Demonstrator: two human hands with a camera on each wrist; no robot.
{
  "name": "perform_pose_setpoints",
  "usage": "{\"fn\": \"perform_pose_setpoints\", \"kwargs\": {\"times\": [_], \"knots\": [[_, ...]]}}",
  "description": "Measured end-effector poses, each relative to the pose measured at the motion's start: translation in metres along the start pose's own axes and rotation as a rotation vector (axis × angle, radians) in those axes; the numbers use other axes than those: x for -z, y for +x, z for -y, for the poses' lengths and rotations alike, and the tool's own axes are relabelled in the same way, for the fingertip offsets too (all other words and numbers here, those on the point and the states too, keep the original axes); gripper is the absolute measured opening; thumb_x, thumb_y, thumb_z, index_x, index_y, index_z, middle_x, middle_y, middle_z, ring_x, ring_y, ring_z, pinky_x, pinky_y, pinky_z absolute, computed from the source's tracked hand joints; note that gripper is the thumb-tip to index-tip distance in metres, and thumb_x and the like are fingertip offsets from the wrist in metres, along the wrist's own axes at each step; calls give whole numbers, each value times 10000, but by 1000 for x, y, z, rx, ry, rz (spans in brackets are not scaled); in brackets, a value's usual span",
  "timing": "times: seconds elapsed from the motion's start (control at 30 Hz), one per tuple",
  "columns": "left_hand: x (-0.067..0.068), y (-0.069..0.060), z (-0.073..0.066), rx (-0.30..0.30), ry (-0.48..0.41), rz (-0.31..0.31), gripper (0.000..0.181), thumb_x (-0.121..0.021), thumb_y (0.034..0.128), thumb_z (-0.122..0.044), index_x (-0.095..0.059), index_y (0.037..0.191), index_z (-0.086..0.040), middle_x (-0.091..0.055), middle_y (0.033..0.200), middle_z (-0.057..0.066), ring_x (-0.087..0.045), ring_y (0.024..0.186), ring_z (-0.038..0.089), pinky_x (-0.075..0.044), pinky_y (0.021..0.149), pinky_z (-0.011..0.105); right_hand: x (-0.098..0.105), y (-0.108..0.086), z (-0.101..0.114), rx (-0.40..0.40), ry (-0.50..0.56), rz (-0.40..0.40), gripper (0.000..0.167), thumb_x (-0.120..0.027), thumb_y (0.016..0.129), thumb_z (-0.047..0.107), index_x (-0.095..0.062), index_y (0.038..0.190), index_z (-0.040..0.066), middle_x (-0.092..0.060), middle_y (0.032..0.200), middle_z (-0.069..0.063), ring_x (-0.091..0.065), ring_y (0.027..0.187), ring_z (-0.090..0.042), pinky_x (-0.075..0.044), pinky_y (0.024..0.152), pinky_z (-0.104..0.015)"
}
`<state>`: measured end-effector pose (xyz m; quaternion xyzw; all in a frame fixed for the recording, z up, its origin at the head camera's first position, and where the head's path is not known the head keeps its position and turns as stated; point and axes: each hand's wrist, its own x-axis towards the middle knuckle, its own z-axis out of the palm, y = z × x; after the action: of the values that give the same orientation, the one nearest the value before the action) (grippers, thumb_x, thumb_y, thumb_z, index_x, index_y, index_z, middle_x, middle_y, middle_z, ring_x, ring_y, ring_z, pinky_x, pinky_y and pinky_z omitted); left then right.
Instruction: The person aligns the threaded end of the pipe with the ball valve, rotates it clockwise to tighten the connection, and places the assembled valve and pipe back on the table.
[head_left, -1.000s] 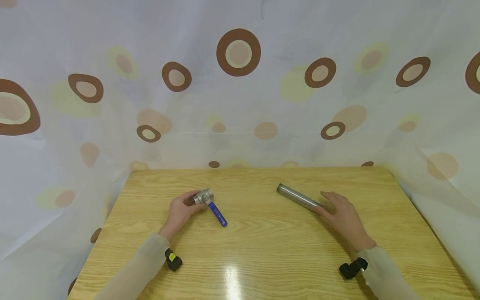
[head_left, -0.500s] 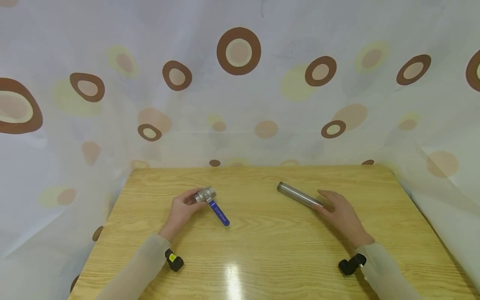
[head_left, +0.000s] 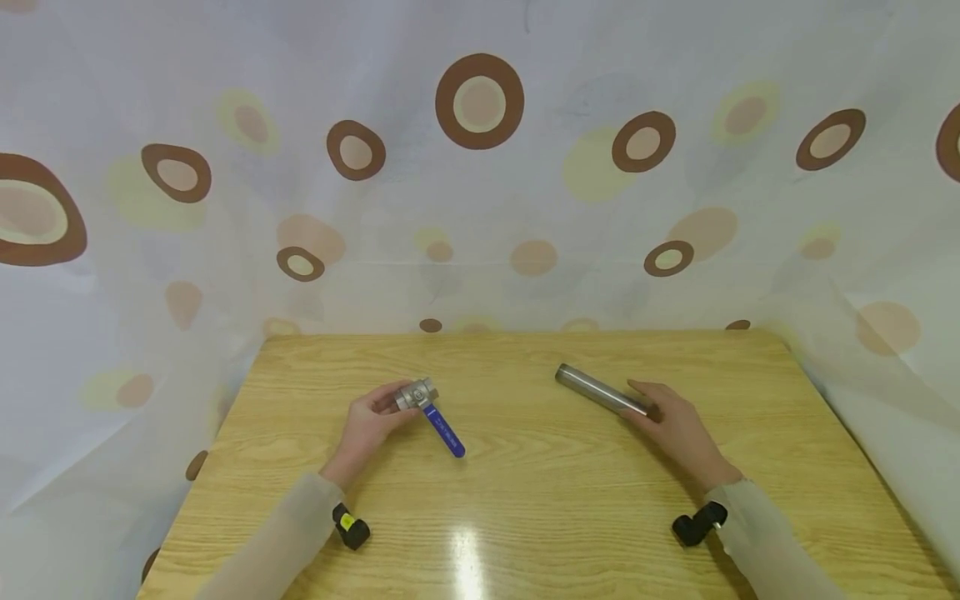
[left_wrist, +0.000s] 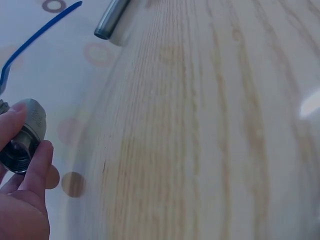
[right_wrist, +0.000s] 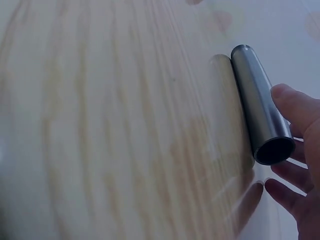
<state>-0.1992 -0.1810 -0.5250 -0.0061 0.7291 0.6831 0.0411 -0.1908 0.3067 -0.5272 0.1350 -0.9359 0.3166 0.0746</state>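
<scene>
At the left of the head view, the left hand (head_left: 363, 433) grips the silver ball valve (head_left: 414, 395) by its left end, and its blue lever (head_left: 446, 432) slants toward the near right. The valve's threaded opening (left_wrist: 17, 155) shows between thumb and fingers in the left wrist view. A metal pipe (head_left: 596, 389) lies slantwise on the right half of the table, apart from the valve. Around its near right end is the right hand (head_left: 678, 433). In the right wrist view the thumb lies along the pipe (right_wrist: 257, 97), with fingers curled at its other side, partly hidden.
Both items are over a wooden table (head_left: 510, 500), whose far edge meets a white curtain (head_left: 480, 200) with brown and yellow circles. The curtain also rises at both sides. Black devices are worn at the left wrist (head_left: 350, 527) and right wrist (head_left: 700, 523).
The left hand and valve have shifted slightly right. The right hand has moved left along the pipe, its thumb and fingers now around the near end; the pipe has barely moved.
</scene>
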Motion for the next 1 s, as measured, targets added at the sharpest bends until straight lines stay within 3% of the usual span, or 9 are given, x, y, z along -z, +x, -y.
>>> {"fn": "perform_pose_setpoints", "kwargs": {"times": [0.6,0.87,1.0], "knots": [[-11,-8,-11,-14,3,42,519,-784,865,34,-648,1364,-8,-633,1396,227,-635,1268,377,-561,986,291,-7,6,-7,-40,65,18,582,-754,967,283,-582,1448,3,-678,1336,-203,-674,1140,-375,-568,919,-521],[-15,-11,-16,9,-24,55,534,-793,860,19,-646,1373,-12,-638,1391,227,-638,1265,365,-567,974,282,-8,8,-4,-47,90,90,618,-732,979,347,-562,1475,20,-606,1413,-252,-612,1218,-434,-509,976,-602],[-16,-12,-16,18,-36,67,536,-800,857,16,-654,1371,-25,-647,1386,209,-642,1263,352,-567,976,283,-11,9,-4,-46,91,112,625,-728,982,350,-552,1485,23,-608,1402,-248,-624,1192,-408,-513,964,-584]]}}
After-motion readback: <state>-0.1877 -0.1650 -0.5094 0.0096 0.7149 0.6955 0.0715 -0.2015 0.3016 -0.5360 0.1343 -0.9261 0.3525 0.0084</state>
